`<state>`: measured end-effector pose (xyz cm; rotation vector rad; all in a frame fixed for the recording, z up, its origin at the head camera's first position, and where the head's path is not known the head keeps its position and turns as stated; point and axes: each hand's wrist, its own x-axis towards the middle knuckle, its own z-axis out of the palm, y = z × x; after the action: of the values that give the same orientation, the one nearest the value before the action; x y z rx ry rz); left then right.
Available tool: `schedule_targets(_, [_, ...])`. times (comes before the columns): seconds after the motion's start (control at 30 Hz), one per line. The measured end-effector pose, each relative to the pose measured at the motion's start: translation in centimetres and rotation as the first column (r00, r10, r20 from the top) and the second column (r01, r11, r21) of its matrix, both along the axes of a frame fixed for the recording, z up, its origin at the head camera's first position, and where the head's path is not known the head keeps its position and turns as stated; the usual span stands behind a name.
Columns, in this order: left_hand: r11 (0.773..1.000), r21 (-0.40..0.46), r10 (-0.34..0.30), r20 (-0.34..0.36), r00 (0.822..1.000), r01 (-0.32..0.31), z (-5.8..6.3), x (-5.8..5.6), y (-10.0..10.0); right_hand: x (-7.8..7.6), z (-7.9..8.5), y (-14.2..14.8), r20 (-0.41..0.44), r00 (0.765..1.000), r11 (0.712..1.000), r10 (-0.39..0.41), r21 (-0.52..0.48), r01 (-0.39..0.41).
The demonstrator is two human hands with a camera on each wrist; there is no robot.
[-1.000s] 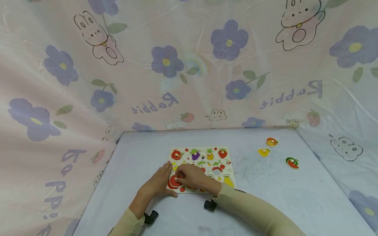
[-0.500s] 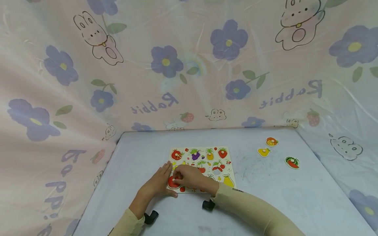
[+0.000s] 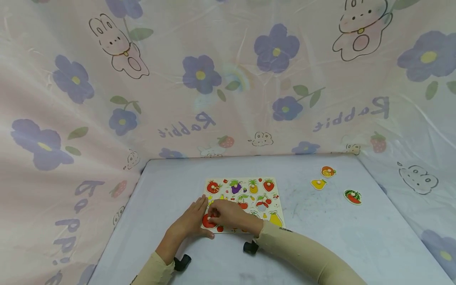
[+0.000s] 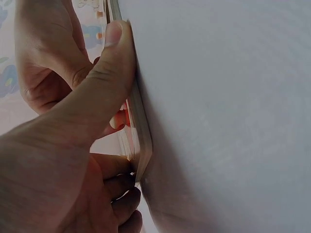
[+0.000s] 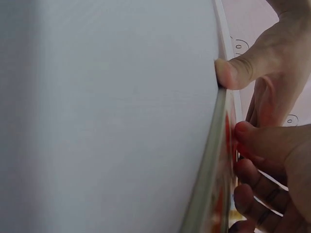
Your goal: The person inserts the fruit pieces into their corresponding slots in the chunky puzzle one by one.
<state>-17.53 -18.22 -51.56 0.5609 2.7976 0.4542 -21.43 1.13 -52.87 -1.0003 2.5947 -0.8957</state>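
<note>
A cream puzzle board (image 3: 218, 179) with fruit pieces lies on the table in the head view. My left hand (image 3: 190, 219) rests at its near left corner, straight fingers along the left side and thumb (image 4: 114, 43) against the near edge. Above the same corner, my right hand (image 3: 229, 213) pinches the small knob of a red round puzzle piece (image 3: 209, 225), which looks level with the board. Thumb and forefinger meet at that piece in the right wrist view, the other fingers loosely bent. The right hand hides several pieces in the board's middle.
Three loose knobbed pieces lie on the white table (image 3: 306, 237) to the right: an orange (image 3: 328, 171), a pear (image 3: 318, 184) and a watermelon slice (image 3: 352, 197). Patterned curtains (image 3: 228, 99) rise at the back and sides.
The right hand has shifted slightly left and down with the red round piece, which was overlapping its matching spot and now lies level over it. The left hand stays still.
</note>
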Motion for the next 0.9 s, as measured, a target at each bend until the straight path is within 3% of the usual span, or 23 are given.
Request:
schedule_targets(0.43, [1.0,0.015,0.004,-0.006,1.0,-0.004,-0.1,0.0,-0.1,-0.4,0.0,0.6,0.03,0.999,1.0,0.013,0.01,-0.013])
schedule_targets(0.7, [1.0,0.007,0.017,0.008,1.0,-0.017,0.0,0.0,0.0,-0.3,-0.1,1.7,-0.031,1.0,1.0,0.002,0.02,-0.002])
schedule_targets(0.9, [1.0,-0.009,0.014,0.016,1.0,-0.014,-0.1,-0.2,0.0,0.0,0.2,2.6,-0.026,0.999,1.0,-0.028,0.003,0.028])
